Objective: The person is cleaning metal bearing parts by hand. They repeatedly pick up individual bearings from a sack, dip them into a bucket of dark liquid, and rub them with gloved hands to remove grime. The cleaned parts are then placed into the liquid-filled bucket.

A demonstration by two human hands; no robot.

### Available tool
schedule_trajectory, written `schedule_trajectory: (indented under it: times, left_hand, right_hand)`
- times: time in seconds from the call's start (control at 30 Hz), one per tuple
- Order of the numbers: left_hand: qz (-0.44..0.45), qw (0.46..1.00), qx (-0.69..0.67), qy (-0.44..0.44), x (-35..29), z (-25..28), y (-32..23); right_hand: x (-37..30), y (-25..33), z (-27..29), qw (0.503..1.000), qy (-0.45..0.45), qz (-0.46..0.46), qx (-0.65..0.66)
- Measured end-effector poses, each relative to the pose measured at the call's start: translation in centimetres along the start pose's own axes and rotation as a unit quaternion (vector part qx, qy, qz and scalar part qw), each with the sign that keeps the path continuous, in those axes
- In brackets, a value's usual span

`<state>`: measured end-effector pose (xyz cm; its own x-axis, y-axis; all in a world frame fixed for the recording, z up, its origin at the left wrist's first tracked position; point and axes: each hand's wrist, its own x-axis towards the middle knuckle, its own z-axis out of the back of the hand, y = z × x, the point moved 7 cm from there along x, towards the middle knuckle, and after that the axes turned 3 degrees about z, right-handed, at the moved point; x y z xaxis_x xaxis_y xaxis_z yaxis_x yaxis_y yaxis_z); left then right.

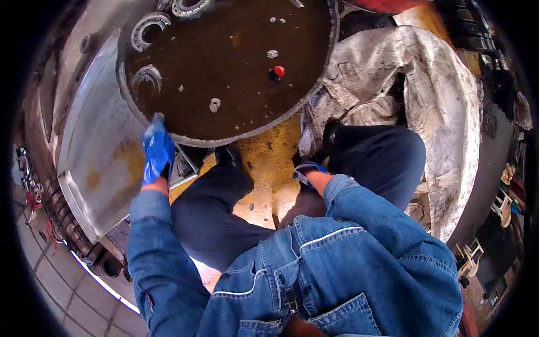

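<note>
My left hand (pixel 158 150), in a blue glove, is at the near left rim of a large round tub (pixel 241 136) of dark brown liquid. Its fingers are closed together, and a greyish tip shows at their front; what they hold, if anything, I cannot make out. My right hand (pixel 309 169) is low between my knees, with blue glove material about it and its fingers hidden. Bearing rings (pixel 149 31) lie along the tub's left side, and another ring (pixel 147 80) is partly under the liquid. A small red object (pixel 278 72) shows in the liquid at the right.
A stained metal tray (pixel 101 151) slopes beside the tub on the left. Dirty pale cloth (pixel 449 112) is spread at the right, behind my right knee. Yellow floor (pixel 269 151) shows between my legs. Wires (pixel 33 191) and dark metal parts line the left edge.
</note>
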<state>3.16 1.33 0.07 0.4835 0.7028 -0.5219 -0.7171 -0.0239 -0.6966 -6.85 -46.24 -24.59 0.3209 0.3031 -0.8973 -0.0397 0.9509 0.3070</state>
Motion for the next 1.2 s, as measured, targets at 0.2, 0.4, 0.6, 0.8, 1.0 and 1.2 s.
schedule_trajectory:
  times: [0.2,0.4,0.6,0.8,1.0,1.2]
  left_hand:
    - [-0.256,0.800,0.537,-0.074,-3.4,1.3,-2.8]
    - [-0.320,0.777,0.525,-0.135,-13.2,-0.9,-9.7]
    - [-0.289,0.937,0.090,-0.172,-16.1,3.4,-11.0]
    - [-0.231,0.967,-0.083,-0.062,-14.0,-1.5,-8.3]
    - [-0.120,0.951,-0.278,0.060,-6.8,-8.0,-4.5]
    - [-0.045,0.910,-0.355,0.209,-6.5,-10.3,-5.5]
  right_hand:
    - [-8.9,8.9,10.9,0.982,-0.102,0.157,0.002]
    - [-16.0,9.5,18.7,0.964,-0.134,0.174,0.146]
    - [-22.8,15.7,25.9,0.903,-0.319,0.281,0.063]
    - [-27.0,19.7,31.0,0.882,-0.440,0.159,-0.065]
    - [-20.8,23.2,35.2,0.845,-0.469,0.162,-0.198]
    - [-11.3,22.2,36.8,0.888,-0.389,0.136,-0.203]
